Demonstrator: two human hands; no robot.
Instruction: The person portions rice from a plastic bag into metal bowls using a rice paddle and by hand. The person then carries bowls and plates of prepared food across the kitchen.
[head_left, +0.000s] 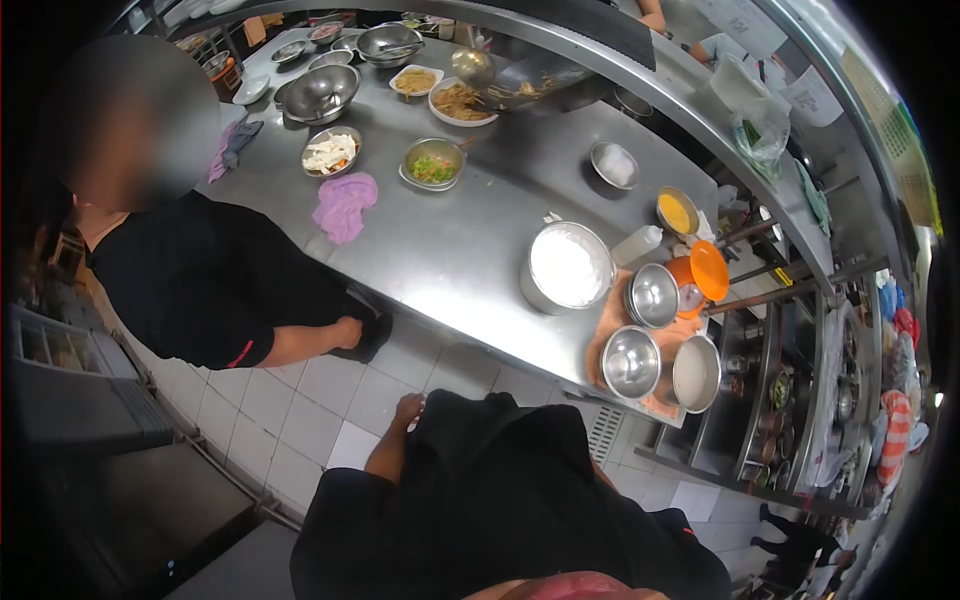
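My left hand [409,409] hangs low beside my black apron, off the front edge of the steel counter. Its fingers look curled, and a small pale bit shows by them that I cannot make out. Of my right arm only a sliver shows past the apron; the right hand is hidden. Nearest on the counter stands a pot of white powder or cream [568,266], with a squeeze bottle [637,244] next to it. To its right are an empty steel bowl [630,362], stacked bowls [655,294] and a pot of pale liquid [695,374].
A co-worker in black [200,280] stands at my left. At the counter's far side, a wok [545,80] and a ladle [473,66] are over a plate of noodles [462,103]. A purple cloth [344,207] and a bowl of chopped greens [432,168] lie nearer. Overhead runs a steel shelf [690,75].
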